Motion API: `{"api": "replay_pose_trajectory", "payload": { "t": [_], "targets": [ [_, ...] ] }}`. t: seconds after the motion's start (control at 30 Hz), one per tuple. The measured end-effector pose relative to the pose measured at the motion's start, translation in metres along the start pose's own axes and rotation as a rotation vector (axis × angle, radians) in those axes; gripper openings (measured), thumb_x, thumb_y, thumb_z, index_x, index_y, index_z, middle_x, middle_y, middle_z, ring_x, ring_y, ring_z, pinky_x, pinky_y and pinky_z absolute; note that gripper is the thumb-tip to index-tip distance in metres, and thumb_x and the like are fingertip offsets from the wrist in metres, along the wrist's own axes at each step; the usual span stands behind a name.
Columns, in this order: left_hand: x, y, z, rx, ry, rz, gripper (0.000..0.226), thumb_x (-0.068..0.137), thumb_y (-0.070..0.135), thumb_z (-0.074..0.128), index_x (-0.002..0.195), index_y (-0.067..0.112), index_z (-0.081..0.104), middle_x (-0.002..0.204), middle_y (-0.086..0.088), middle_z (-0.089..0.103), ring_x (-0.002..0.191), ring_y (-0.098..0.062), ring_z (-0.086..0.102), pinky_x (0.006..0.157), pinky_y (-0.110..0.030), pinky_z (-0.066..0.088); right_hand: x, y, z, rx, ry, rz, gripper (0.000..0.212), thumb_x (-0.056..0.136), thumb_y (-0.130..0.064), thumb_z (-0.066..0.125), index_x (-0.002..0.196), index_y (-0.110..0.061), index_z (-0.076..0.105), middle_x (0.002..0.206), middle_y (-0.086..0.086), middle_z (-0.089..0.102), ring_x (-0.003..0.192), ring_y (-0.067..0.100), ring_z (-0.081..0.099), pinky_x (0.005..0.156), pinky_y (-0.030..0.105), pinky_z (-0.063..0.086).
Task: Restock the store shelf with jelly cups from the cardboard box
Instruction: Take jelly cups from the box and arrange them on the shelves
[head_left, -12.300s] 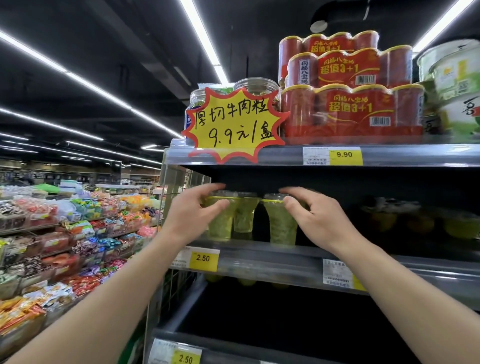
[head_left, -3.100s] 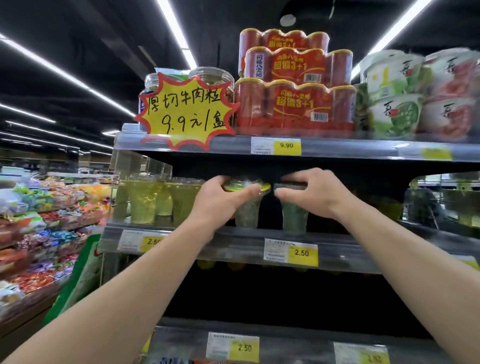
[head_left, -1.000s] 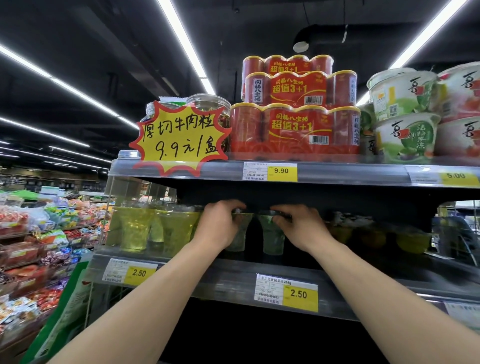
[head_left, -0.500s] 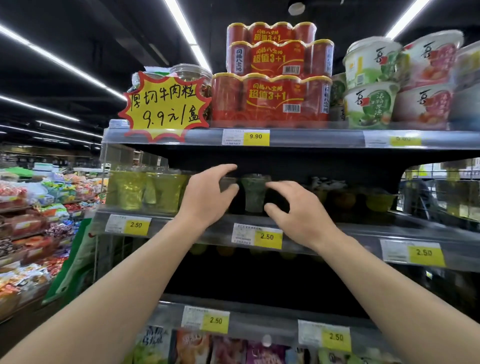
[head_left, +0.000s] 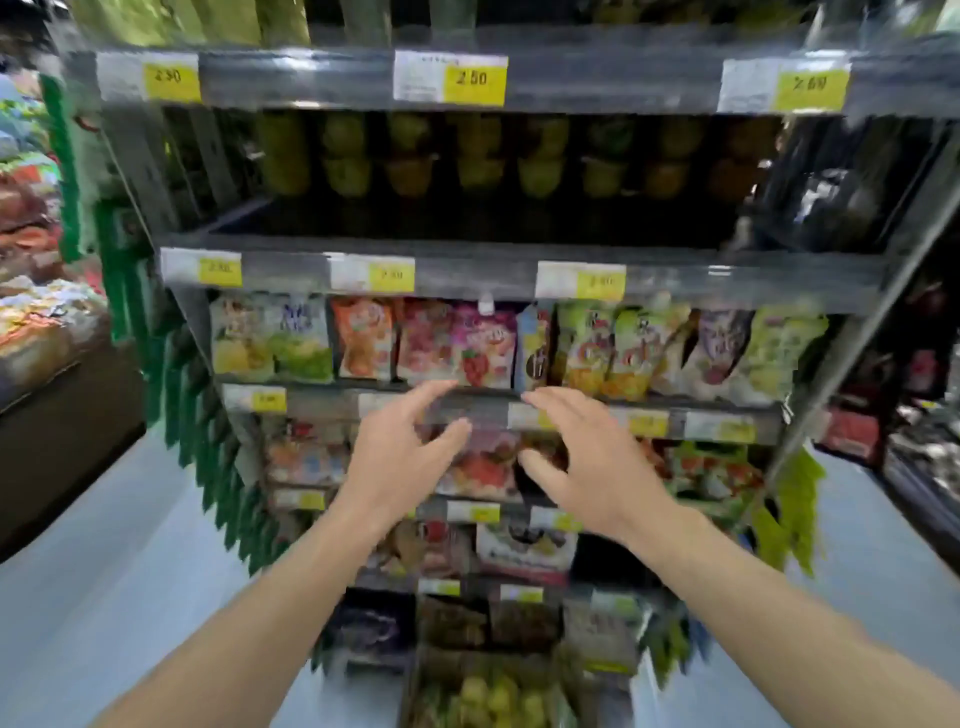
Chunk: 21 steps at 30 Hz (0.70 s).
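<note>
The view is blurred and tilted downward. My left hand (head_left: 400, 460) and my right hand (head_left: 587, 465) hang side by side in front of the shelf unit, fingers spread, holding nothing. A cardboard box (head_left: 410, 691) sits on the floor at the bottom centre, with several yellow-green jelly cups (head_left: 488, 696) inside. Green jelly cups (head_left: 171, 21) on the restocked shelf show at the top left edge. More yellow and orange cups (head_left: 467, 156) stand in rows on the dark shelf (head_left: 519, 244) below it.
Colourful snack pouches (head_left: 483, 343) fill the shelf behind my hands, with more packets on the shelves beneath. Yellow price tags (head_left: 472, 78) line the shelf rails. A display bin of wrapped sweets (head_left: 41, 312) stands at the left. Grey floor (head_left: 130, 571) lies on both sides.
Both hands have let go of the cups on the upper shelf and dropped away from it. The view has swung down sharply, bringing the lower shelves and the box on the floor into sight.
</note>
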<state>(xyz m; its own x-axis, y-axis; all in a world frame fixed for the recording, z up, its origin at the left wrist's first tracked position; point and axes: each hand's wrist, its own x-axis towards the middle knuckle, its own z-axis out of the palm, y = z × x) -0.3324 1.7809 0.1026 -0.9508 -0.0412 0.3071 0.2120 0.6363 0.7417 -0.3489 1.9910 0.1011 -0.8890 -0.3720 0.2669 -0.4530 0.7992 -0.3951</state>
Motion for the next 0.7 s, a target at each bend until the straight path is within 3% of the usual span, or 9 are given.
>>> {"api": "replay_pose_trajectory", "payload": {
  "t": [0.13,0.23,0.3,0.37,0.47,0.6,0.7],
  "targets": [
    [-0.057,-0.064,0.054,-0.026,-0.221,-0.183,0.049,0.094,0.037,0.064,0.141,0.037,0.051,0.138,0.014,0.057,0.11,-0.003,0.058,0.075,-0.001,0.038,-0.06,0.034,0.078,0.01,-0.213,0.155,0.063,0.097,-0.047,0.052,0.153,-0.03,0.029,0.158,-0.011,0.027,0.146,0.011,0.023,0.117,0.032,0.029],
    [-0.098,-0.11,0.09,-0.044,-0.337,-0.295,0.048,0.094,0.037,0.064,0.141,0.038,0.051,0.127,0.018,0.059,0.082,0.003,0.052,0.07,-0.008,0.042,-0.103,0.053,0.131,0.019,-0.335,0.265,0.063,0.095,-0.045,0.054,0.151,-0.025,0.034,0.155,-0.005,0.034,0.143,0.016,0.031,0.113,0.033,0.034],
    [-0.123,-0.139,0.112,-0.039,-0.4,-0.36,0.049,0.092,0.037,0.066,0.139,0.039,0.052,0.116,0.013,0.067,0.075,-0.004,0.052,0.072,-0.015,0.049,-0.132,0.065,0.164,0.027,-0.406,0.327,0.062,0.093,-0.042,0.057,0.148,-0.021,0.038,0.15,-0.002,0.041,0.138,0.019,0.037,0.111,0.033,0.034],
    [-0.147,-0.166,0.135,-0.043,-0.451,-0.42,0.05,0.09,0.035,0.068,0.138,0.036,0.055,0.116,0.01,0.069,0.086,-0.007,0.059,0.084,-0.025,0.051,-0.159,0.078,0.192,0.039,-0.475,0.404,0.061,0.092,-0.04,0.058,0.147,-0.02,0.04,0.148,-0.002,0.042,0.136,0.021,0.04,0.109,0.032,0.034],
    [-0.178,-0.204,0.173,-0.058,-0.506,-0.483,0.051,0.087,0.033,0.072,0.136,0.031,0.059,0.124,0.01,0.066,0.113,-0.008,0.062,0.097,-0.022,0.046,-0.195,0.103,0.232,0.032,-0.556,0.509,0.058,0.093,-0.037,0.058,0.146,-0.019,0.041,0.146,0.001,0.045,0.13,0.023,0.045,0.103,0.031,0.037],
    [-0.213,-0.247,0.228,-0.077,-0.556,-0.575,0.051,0.085,0.03,0.075,0.135,0.027,0.061,0.128,0.004,0.066,0.12,-0.012,0.06,0.104,-0.027,0.046,-0.236,0.14,0.285,0.057,-0.676,0.613,0.057,0.093,-0.036,0.058,0.145,-0.019,0.041,0.143,0.002,0.047,0.128,0.024,0.046,0.103,0.034,0.041],
    [-0.236,-0.281,0.273,-0.101,-0.578,-0.638,0.058,0.082,0.04,0.075,0.136,0.025,0.06,0.129,0.007,0.065,0.122,-0.01,0.058,0.106,-0.03,0.046,-0.26,0.172,0.33,0.085,-0.757,0.643,0.057,0.094,-0.034,0.059,0.145,-0.018,0.041,0.14,0.005,0.049,0.127,0.024,0.048,0.102,0.032,0.041]
  ]
}}
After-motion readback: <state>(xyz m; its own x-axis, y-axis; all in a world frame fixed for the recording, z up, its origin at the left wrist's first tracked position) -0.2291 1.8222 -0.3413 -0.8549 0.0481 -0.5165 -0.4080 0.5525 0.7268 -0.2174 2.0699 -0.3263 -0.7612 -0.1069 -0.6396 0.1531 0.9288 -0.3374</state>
